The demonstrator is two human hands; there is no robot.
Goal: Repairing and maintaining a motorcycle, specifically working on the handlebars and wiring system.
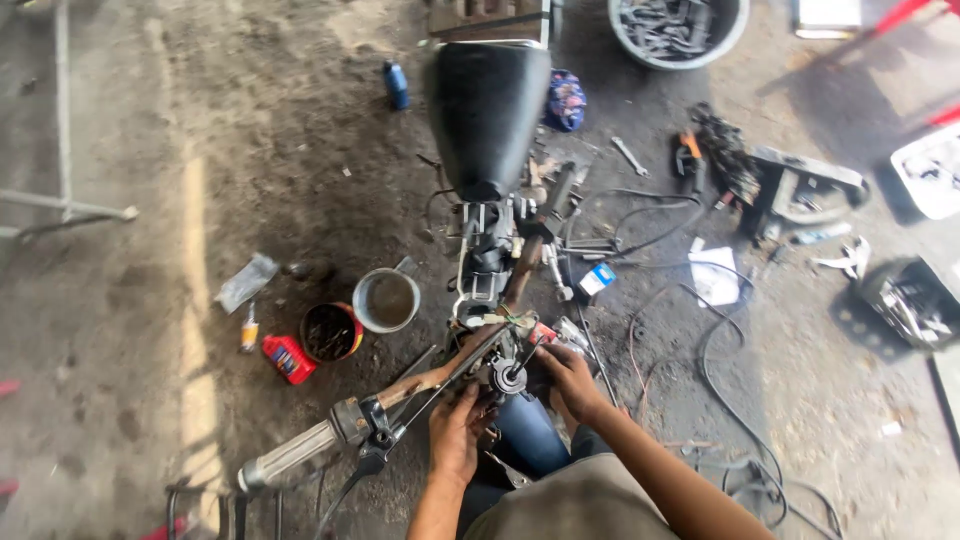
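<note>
Bucket [678,40] cut off by the top edge (contents indistinct).

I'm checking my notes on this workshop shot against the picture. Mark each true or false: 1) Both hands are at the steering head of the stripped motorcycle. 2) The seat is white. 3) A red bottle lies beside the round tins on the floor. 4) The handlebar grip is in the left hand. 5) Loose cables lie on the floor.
1) True: the left hand and right hand meet at the steering head.
2) False: the seat is black.
3) True: the red bottle lies by the tins.
4) False: the handlebar grip is untouched.
5) True: the cables lie loose.
</note>
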